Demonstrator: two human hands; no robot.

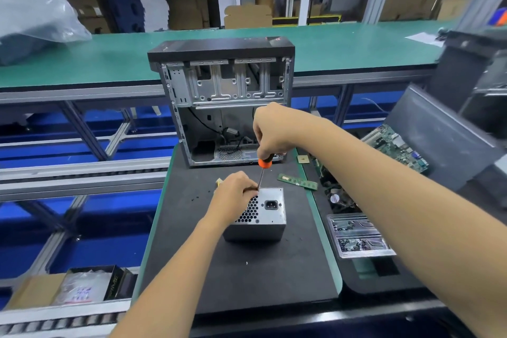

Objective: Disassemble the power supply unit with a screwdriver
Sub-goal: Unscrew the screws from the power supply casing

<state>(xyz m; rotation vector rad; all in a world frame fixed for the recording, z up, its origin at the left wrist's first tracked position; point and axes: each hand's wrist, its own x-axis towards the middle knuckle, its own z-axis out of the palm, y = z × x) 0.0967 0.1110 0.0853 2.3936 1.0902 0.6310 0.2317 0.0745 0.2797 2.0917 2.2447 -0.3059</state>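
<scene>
Both forearms reach in from below toward the PSU [270, 212], which sits on the dark mat [192, 255] with its socket face up. Left hand [233, 192] curls over its top left corner, while the right hand [271, 130] clenches the screwdriver [264, 166] (orange collar), tip at the top edge. Behind stands an open case [222, 101]; a RAM stick [297, 181] lies just right.

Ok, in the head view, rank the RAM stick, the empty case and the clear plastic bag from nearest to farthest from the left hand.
1. RAM stick: on the mat, just right of the left hand.
2. Case: standing behind it at the mat's far end.
3. Plastic bag: far left, on the green bench.
</scene>
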